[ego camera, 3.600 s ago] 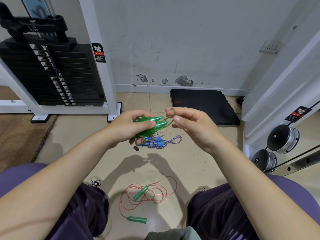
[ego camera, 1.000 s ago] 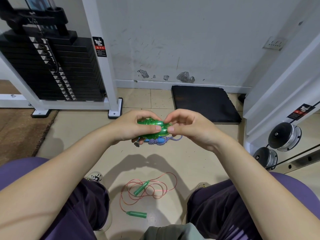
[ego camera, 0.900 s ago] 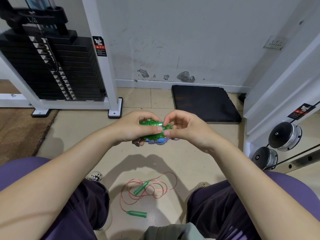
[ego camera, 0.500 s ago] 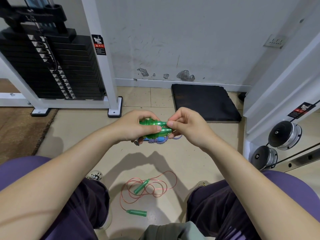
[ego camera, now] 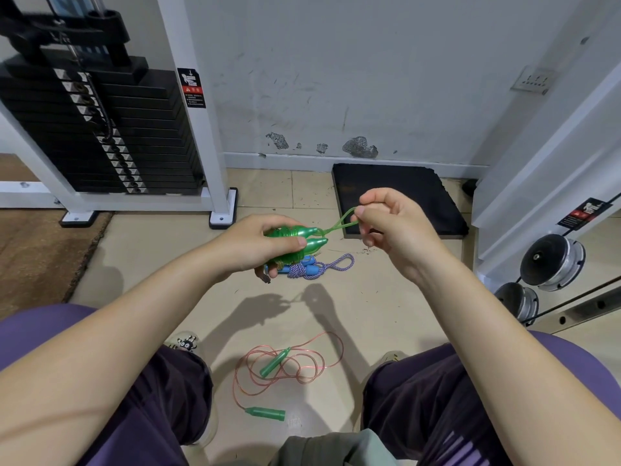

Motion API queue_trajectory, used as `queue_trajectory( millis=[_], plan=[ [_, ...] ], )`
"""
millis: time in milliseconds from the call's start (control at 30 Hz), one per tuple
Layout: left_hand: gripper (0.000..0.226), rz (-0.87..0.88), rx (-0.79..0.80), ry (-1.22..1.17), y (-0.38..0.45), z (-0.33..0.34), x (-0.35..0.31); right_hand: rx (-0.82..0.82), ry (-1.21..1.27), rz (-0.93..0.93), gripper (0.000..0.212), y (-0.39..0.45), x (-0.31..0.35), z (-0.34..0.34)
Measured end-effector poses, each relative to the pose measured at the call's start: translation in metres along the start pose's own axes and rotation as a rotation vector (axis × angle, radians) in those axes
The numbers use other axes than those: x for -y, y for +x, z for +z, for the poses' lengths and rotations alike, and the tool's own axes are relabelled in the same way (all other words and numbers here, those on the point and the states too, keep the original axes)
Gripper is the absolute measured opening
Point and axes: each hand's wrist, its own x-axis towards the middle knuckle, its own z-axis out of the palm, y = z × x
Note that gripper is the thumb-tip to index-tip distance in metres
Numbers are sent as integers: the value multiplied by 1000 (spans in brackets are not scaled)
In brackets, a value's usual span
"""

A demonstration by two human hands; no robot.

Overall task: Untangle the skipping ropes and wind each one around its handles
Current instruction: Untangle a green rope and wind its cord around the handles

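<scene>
My left hand (ego camera: 255,245) grips the green handles (ego camera: 302,238), wound with rope. My right hand (ego camera: 386,223) pinches the green loop (ego camera: 339,222) just beside them. Blue rope (ego camera: 316,267) and pink rope (ego camera: 285,364) lie on the floor (ego camera: 151,260).

We count three skipping ropes: one translucent green plastic rope (ego camera: 295,242) held above the beige tiled floor (ego camera: 369,314), one blue-handled purple braided rope (ego camera: 312,268) on it, one thin pink cord rope with green handles (ego camera: 285,368) nearer us. Two hands, one black mat (ego camera: 403,193).
</scene>
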Motion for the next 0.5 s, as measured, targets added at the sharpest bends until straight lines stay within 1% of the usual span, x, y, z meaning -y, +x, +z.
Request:
queue_trajectory(
  millis=[33,100,167,233,300,367,433,500],
  plan=[
    [22,-3,3,7,0,0,0,-4,7,6,16,1,0,-2],
    [27,-15,1,46,1,0,1,-5,-134,-36,15,3,-1,-4],
    [27,-18,-15,89,1,-1,2,50,-329,-80,12,4,-5,-4],
    [24,-8,-31,119,1,-4,3,120,-425,-53,9,4,-10,-3],
    [19,-5,-52,146,2,-5,5,160,-475,11,12,4,-15,-4],
    [17,-10,-64,163,3,-5,6,186,-513,51,9,5,-17,-4],
    [26,-13,-80,165,2,-2,6,219,-542,70,6,4,-18,-4],
    [34,-10,-117,159,1,0,5,230,-535,73,16,4,-19,-3]
  ],
)
